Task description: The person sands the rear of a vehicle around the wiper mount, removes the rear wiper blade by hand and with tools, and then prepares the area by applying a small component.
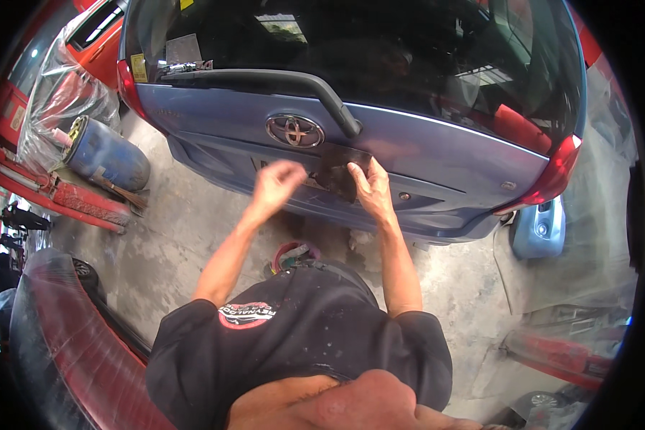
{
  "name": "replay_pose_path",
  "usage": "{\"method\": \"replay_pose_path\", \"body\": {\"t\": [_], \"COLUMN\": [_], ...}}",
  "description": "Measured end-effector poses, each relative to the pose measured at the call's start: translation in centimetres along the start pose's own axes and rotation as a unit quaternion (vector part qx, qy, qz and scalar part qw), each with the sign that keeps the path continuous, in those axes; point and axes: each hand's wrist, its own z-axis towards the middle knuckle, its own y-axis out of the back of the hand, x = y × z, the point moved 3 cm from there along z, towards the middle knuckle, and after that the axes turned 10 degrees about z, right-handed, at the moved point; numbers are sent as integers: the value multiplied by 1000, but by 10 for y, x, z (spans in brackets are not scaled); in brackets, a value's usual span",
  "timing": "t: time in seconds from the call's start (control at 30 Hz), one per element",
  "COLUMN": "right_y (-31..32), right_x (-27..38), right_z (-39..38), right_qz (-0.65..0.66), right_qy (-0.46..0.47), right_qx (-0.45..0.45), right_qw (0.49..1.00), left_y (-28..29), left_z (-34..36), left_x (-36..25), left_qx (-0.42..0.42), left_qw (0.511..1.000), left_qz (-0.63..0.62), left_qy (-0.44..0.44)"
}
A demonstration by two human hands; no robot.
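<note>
My right hand (373,185) is closed on a dark, thin sheet of sandpaper (337,172), with thumb and fingers gripping its right edge. The sheet hangs in front of the tailgate (437,154) of a blue-grey car, below the rear wiper (294,80) and just right of the chrome emblem (294,131). To the left of the sheet, my left hand (278,188) is in the air before the license plate area. Its fingers look curled and are smeared by motion, and whether anything is in them cannot be made out.
A bucket (294,254) stands on the concrete floor (186,236) below my hands. On the left are a blue drum (111,154), a red metal beam (50,186) and a plastic-covered red car panel (86,344). A blue bumper piece (540,229) lies at right.
</note>
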Motion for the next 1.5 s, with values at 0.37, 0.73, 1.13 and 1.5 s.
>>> {"method": "replay_pose_path", "body": {"t": [0.37, 0.73, 1.13, 1.5], "right_y": [-2, -3, -5, 0], "right_x": [9, 5, -2, -17], "right_z": [13, 25, 23, 24], "right_qz": [-100, -163, -140, -124], "right_qy": [46, 78, 29, 26], "right_qx": [-20, -10, 6, 8], "right_qw": [994, 983, 990, 992], "left_y": [161, 159, 161, 157], "left_z": [176, 184, 175, 179], "left_x": [-96, -93, -93, -83], "left_qx": [-258, -230, -256, -251], "left_qw": [874, 881, 846, 836], "left_qz": [267, 280, 299, 256], "left_qy": [-315, -305, -359, -415]}}
